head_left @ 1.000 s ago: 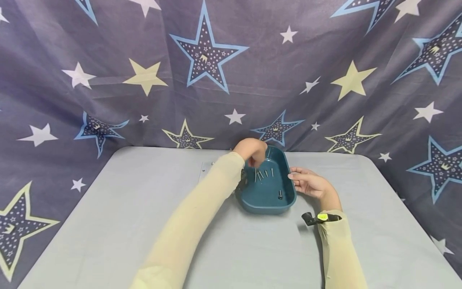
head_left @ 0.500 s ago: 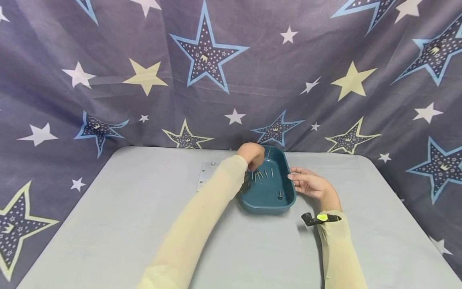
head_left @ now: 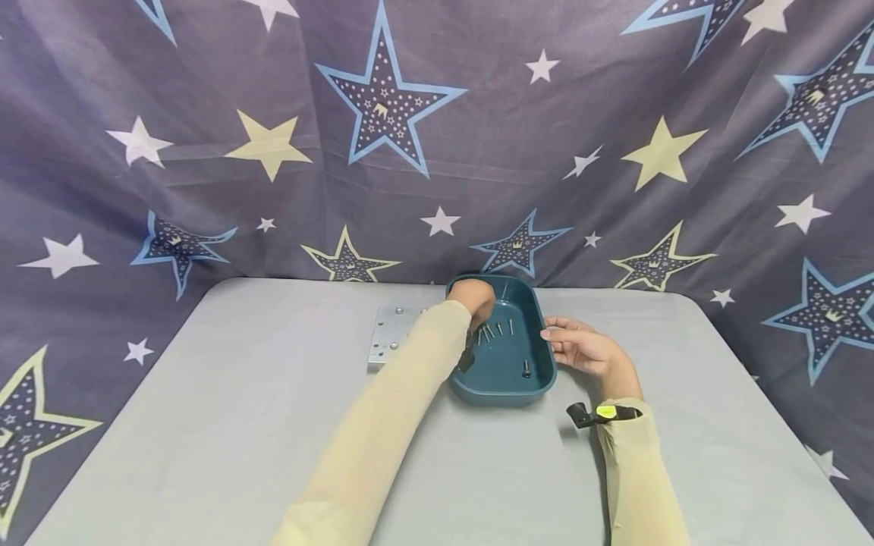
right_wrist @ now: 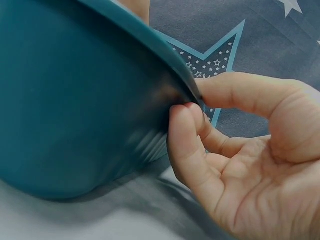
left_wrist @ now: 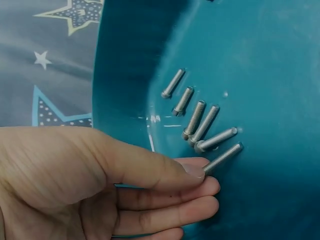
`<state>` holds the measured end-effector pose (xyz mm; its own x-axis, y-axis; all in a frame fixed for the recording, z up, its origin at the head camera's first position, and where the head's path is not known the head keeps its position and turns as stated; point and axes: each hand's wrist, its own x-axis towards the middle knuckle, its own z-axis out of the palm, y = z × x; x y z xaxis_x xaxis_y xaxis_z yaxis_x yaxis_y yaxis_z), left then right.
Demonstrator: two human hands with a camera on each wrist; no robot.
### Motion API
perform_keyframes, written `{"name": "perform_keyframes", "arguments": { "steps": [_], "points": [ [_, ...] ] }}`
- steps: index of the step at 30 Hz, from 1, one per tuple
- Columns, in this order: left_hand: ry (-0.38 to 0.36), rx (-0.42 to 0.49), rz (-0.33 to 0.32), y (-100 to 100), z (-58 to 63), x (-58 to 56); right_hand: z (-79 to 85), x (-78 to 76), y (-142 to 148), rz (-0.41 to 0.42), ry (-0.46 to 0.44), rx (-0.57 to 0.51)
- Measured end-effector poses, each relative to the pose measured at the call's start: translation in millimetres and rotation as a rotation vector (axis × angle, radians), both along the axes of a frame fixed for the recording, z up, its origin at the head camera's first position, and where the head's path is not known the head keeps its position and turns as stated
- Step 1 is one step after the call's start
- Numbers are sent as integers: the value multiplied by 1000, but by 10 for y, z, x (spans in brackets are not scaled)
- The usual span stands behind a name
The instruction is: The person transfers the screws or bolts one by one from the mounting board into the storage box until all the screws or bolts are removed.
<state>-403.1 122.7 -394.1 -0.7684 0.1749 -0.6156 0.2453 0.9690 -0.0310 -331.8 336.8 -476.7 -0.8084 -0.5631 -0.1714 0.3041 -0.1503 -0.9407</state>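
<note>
Inside a deep teal tray (head_left: 504, 397), my left hand (head_left: 476, 297) pinches the end of a silver screw (left_wrist: 223, 158) between thumb and fingers. Its head is hidden by the thumb. Beside it, a fanned row of several similar screws (left_wrist: 194, 120) lies on the tray floor. One dark, thicker screw (head_left: 526, 369) lies apart near the tray's front right corner. At the tray's right side, my right hand (head_left: 580, 347) grips the rim, thumb on top and fingers curled against the outer wall, as the right wrist view shows.
A flat metal plate (head_left: 388, 331) with holes and bolt heads lies left of the tray, partly behind my left sleeve (head_left: 403, 402). A black wrist camera (head_left: 583, 415) juts from my right cuff. Behind the table (head_left: 205, 425) hangs a star-patterned cloth (head_left: 478, 167).
My left hand has shifted left and slightly nearer within the tray, along the screw row. More of the metal plate now shows. The right hand keeps its grip on the rim.
</note>
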Motion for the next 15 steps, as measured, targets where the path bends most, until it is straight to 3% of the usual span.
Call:
{"name": "perform_keyframes", "arguments": {
  "steps": [3,4,6,7,8,11,14,15],
  "points": [
    [-148,318,284,133,-669,-671,-6,-2,-8,3,5,-8],
    [-172,403,335,163,-942,-937,-7,-1,-10,4,6,-10],
    [-218,562,364,184,-1253,-1266,-8,3,-13,5,7,-11],
    [-245,620,341,199,-1370,-1388,-8,6,-14,6,6,-11],
    [-206,605,263,192,-1306,-1316,-7,9,-14,7,5,-12],
    [-31,511,61,111,-802,-773,-7,14,-14,9,5,-17],
    [109,444,26,21,-435,-346,-11,12,-8,8,3,-23],
    [123,447,53,-14,-337,-234,-11,11,-6,7,5,-23]
  ]
}}
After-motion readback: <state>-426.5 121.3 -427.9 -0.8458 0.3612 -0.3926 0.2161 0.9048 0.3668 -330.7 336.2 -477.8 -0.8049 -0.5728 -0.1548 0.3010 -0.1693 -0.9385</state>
